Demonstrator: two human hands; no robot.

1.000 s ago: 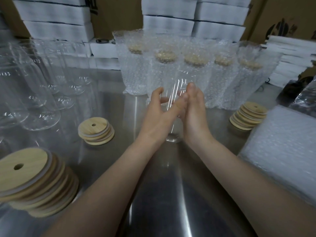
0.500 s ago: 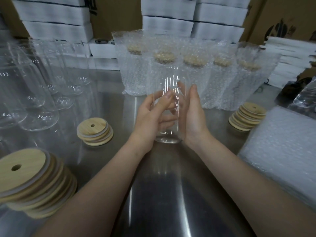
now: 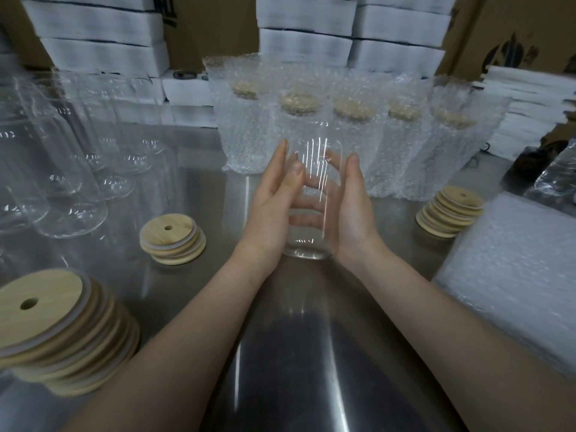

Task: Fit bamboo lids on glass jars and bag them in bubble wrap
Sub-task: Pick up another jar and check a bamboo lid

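Glass jar upright at mid table, base at or just above the steel, can't tell which. The left hand and right hand flank it, palms in. Grip: both clamped on the jar, thumbs on the near side, other fingers round the back, visible thru the glass.

Clearance: row of bagged jars stands right behind, near the fingertips, bamboo lids showing thru the wrap. Left of the left wrist sits a small lid stack, apart from the arm. Bigger lid stack at front-left, leaning, close beside the left forearm. Third lid stack on the right, just beside the pile of bubble-wrap bags, which runs along the right forearm w/ a narrow gap. Bare jars crowd the far-left area. Widest open steel is btwn the forearms, running to the near edge. Back edge is walled by white boxes and cartons.
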